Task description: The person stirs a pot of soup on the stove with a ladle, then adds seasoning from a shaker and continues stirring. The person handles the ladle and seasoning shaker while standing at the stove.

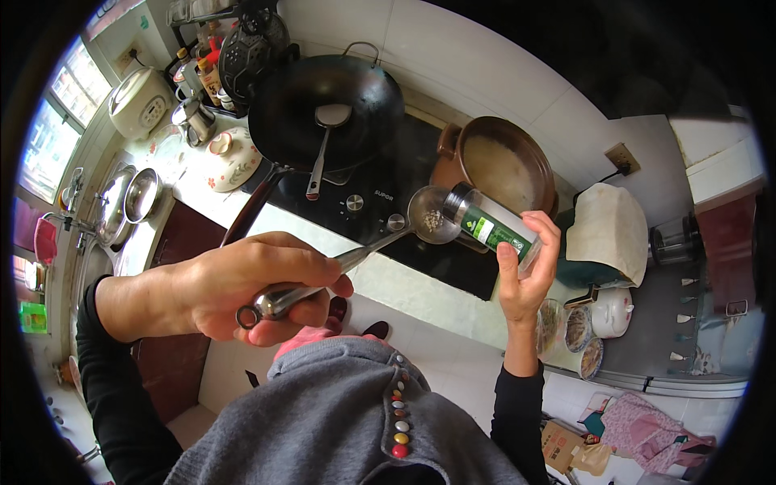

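Note:
My left hand (pixel 273 285) grips the handle of a metal ladle (pixel 388 236), whose hanging ring sticks out past my fingers. In the ladle's bowl lie small pale grains or granules. My right hand (pixel 530 273) is wrapped around a clear seasoning bottle (pixel 494 227) with a black top and a green label bearing writing. The bottle is tilted, its black top at the rim of the ladle bowl. Behind it stands a brown clay pot (pixel 448 157) with cloudy, pale liquid inside. A black wok (pixel 279 115) holds a metal spatula (pixel 322 151).
Both vessels stand on a black glass cooktop (pixel 364 218). A flowered lid (pixel 233 160), a metal jug (pixel 194 121) and a rice cooker (pixel 140 103) are at left. Several patterned bowls (pixel 579 327) and a cloth-covered appliance (pixel 606 236) are at right. The wok handle (pixel 251 209) juts over the counter edge.

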`<state>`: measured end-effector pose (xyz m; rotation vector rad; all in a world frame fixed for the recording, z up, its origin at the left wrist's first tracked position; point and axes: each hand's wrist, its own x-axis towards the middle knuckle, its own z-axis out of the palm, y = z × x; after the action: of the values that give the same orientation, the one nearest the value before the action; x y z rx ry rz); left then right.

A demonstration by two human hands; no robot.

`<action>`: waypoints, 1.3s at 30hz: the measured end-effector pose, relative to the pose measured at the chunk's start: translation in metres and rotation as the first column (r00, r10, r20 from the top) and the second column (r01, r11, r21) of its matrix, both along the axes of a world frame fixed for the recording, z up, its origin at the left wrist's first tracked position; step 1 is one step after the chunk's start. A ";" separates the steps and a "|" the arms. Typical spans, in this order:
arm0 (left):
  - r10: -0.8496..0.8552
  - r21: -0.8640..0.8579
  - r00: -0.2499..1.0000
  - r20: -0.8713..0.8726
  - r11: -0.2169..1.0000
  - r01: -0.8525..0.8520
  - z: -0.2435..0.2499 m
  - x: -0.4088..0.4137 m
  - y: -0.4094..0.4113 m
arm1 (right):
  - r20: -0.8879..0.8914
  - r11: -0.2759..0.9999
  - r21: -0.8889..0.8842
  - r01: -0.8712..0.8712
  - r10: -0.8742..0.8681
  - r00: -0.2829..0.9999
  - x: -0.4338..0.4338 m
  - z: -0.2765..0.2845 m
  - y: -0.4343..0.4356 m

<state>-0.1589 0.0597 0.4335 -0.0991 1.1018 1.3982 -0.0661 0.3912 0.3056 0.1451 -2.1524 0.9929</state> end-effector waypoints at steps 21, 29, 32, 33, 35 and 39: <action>0.023 -0.042 0.999 0.043 0.999 -0.021 -0.005 0.005 0.001 | 0.012 0.997 -0.075 -0.029 0.030 0.999 0.008 -0.023 -0.001; 0.056 -0.047 0.996 0.069 0.998 -0.052 -0.010 0.003 0.000 | 0.075 0.990 -0.128 -0.054 0.064 0.995 0.005 -0.030 -0.005; 0.081 -0.047 0.993 0.087 0.996 -0.077 -0.007 0.003 0.000 | 0.018 0.992 -0.104 -0.069 0.071 0.997 0.006 -0.033 -0.004; 0.087 -0.054 0.992 0.095 0.995 -0.082 -0.007 0.004 0.000 | 0.043 0.993 -0.105 -0.063 0.068 0.997 0.006 -0.034 -0.003; 0.085 -0.070 0.993 0.082 0.994 -0.080 -0.008 0.005 -0.002 | 0.094 0.993 -0.106 -0.050 0.060 0.994 0.004 -0.036 -0.003; 0.069 -0.084 0.996 0.050 0.994 -0.064 -0.006 0.003 -0.002 | 0.026 0.984 -0.173 -0.048 0.053 0.998 0.003 -0.035 -0.008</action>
<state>-0.1556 0.0579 0.4276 -0.2331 1.1206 1.4017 -0.0626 0.3835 0.2710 0.1019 -2.0876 1.2130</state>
